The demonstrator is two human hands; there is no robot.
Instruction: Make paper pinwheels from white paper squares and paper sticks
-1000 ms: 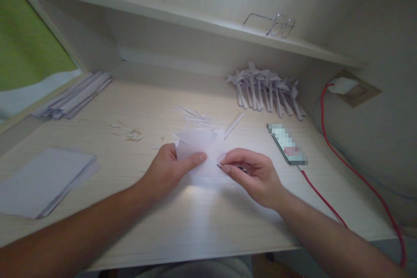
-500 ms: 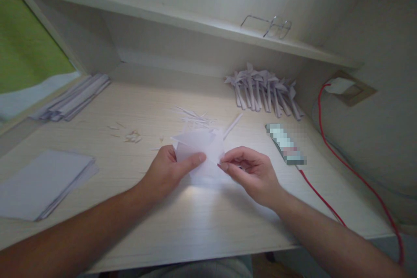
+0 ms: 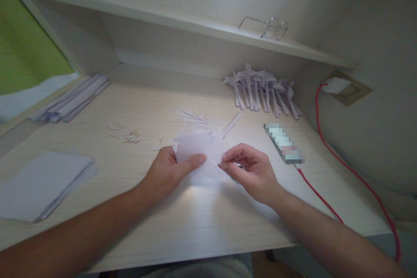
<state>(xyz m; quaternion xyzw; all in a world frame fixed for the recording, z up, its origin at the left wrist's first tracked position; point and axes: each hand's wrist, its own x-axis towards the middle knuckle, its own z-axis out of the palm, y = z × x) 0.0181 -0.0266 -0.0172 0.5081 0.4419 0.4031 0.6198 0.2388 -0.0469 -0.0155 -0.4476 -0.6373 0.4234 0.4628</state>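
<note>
Gripping a thin white folded paper sheet (image 3: 192,147) in the left hand (image 3: 167,169), curled closed with thumb across its face, above the pale wood-grain desk (image 3: 176,230). Pinching, between thumb and forefinger of the right hand (image 3: 252,171), a small thin dark object (image 3: 219,165) at the sheet's right edge, too blurred to identify. Just beyond: slender white paper strips (image 3: 195,119). Farther right: white paper pinwheels (image 3: 257,84), rolled stems.
</note>
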